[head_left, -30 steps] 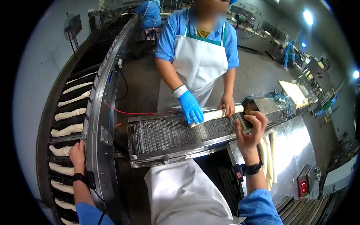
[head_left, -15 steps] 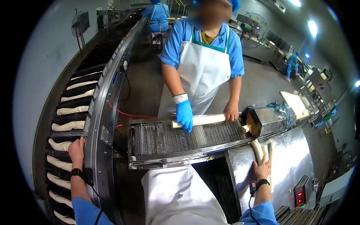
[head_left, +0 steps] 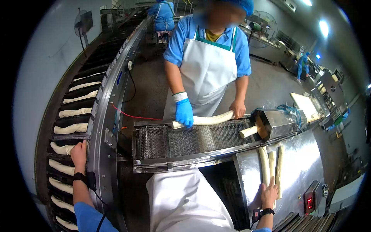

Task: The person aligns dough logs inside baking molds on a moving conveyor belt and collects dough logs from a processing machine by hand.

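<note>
My left hand (head_left: 79, 155) is closed at the right end of a pale dough strip (head_left: 61, 149), which lies in a black tray of the conveyor on my left. Its thumb side is against the tray's edge. My right hand (head_left: 269, 193) rests with fingers stretched out on the near part of several long dough rolls (head_left: 272, 164) lying side by side on a steel table (head_left: 299, 162). The palm hides the lower ends of two of them.
Across the mesh belt (head_left: 185, 143) a person in a white apron (head_left: 210, 65) holds a long dough roll (head_left: 210, 119). Another roll (head_left: 248, 132) sticks out of the steel housing (head_left: 284, 123). A red-lit display (head_left: 309, 202) stands at the table's right. Filled trays (head_left: 73, 113) line the conveyor.
My right hand has slid toward me along the rolls. The other person's roll has shifted slightly left and now bends. A roll protrudes farther from the housing. My left hand stays put.
</note>
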Demonstrator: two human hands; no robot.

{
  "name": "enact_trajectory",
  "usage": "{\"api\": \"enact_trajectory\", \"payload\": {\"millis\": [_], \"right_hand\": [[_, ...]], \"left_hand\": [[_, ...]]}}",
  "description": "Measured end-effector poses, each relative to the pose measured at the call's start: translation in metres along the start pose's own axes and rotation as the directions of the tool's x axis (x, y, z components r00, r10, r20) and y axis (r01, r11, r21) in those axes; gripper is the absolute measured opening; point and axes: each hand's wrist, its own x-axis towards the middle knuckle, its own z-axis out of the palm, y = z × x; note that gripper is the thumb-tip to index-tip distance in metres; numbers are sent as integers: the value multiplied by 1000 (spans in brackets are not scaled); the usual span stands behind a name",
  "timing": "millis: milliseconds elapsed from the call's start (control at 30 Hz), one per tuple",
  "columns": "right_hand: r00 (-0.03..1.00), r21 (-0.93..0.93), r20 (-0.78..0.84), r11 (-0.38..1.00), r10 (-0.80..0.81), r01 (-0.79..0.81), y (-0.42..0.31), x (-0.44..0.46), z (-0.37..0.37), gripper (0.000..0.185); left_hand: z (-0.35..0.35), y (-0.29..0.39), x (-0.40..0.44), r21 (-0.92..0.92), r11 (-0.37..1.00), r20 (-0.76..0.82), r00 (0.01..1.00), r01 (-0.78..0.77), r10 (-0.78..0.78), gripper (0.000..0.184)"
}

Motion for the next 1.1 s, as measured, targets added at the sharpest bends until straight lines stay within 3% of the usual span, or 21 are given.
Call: {"api": "enact_trajectory", "payload": {"millis": [33, 100, 133, 167, 233, 267, 300, 367, 400, 567, 800, 833, 900, 933, 967, 1033, 1067, 1100], "right_hand": [[1000, -2, 1, 1000, 1, -1, 10, 8, 14, 74], [973, 18, -228, 999, -40, 45, 32, 26, 42, 71], [989, 155, -151, 988, 2, 21, 39, 34, 42, 71], [989, 155, -149, 988, 5, 19, 40, 38, 38, 71], [961, -245, -257, 969, -100, 35, 44, 46, 32, 74], [946, -219, -315, 976, -74, 3, 46, 50, 32, 87], [948, -225, -309, 974, -73, 2, 44, 52, 26, 87], [976, 130, -26, 969, 216, -211, 35, 60, 10, 100], [974, 188, 37, 955, 224, -227, 34, 64, 4, 111], [952, 129, 15, 944, 306, -305, 21, 75, 12, 117], [982, -22, -144, 992, 119, -124, -6, 53, 23, 103], [983, -72, -165, 993, 79, -92, -12, 50, 26, 95], [978, -175, -208, 984, 3, -40, -23, 44, 27, 79], [987, -268, -157, 963, -33, -10, -33, 45, 27, 73], [969, -365, -195, 928, -151, 71, -29, 57, 46, 76], [966, -351, -113, 919, -233, 181, -55, 46, 30, 75], [936, -275, -192, 931, -296, 238, -44, 72, 60, 74], [934, -317, -139, 909, -328, 272, -56, 65, 47, 66]], "left_hand": [[3, -3, 0, 1, 1000, 2, 1000, -1, 1, 45], [9, -10, 2, -34, 999, -26, 1000, -18, 17, 45], [10, -9, 5, -36, 999, -33, 999, -23, 21, 45], [6, -8, 3, -4, 1000, -22, 1000, -20, 20, 45], [6, -9, 2, 29, 999, -8, 1000, -15, 16, 45], [7, -13, 1, 4, 999, -26, 999, -38, 38, 45], [9, -14, 2, -21, 998, -46, 997, -63, 62, 45], [6, -11, 2, -48, 997, -41, 998, -58, 56, 45], [6, -10, 3, -56, 998, -5, 1000, -18, 18, 45], [7, -12, 4, -38, 999, 12, 1000, 19, -19, 46], [-1, -6, 7, -6, 999, 30, 999, 44, -44, 47], [2, -9, 6, -2, 999, 26, 998, 53, -53, 47], [9, -14, 6, 12, 997, -110, 991, -73, 74, 46], [6, -11, 5, 39, 993, -119, 986, -109, 113, 46], [5, -11, 7, 36, 994, -121, 986, -107, 111, 46], [5, -10, 7, 73, 997, 16, 1000, 2, -3, 46], [5, -10, 6, 70, 998, 16, 1000, 5, -6, 46], [6, -9, 5, 45, 999, 18, 1000, -3, 2, 47]]}}
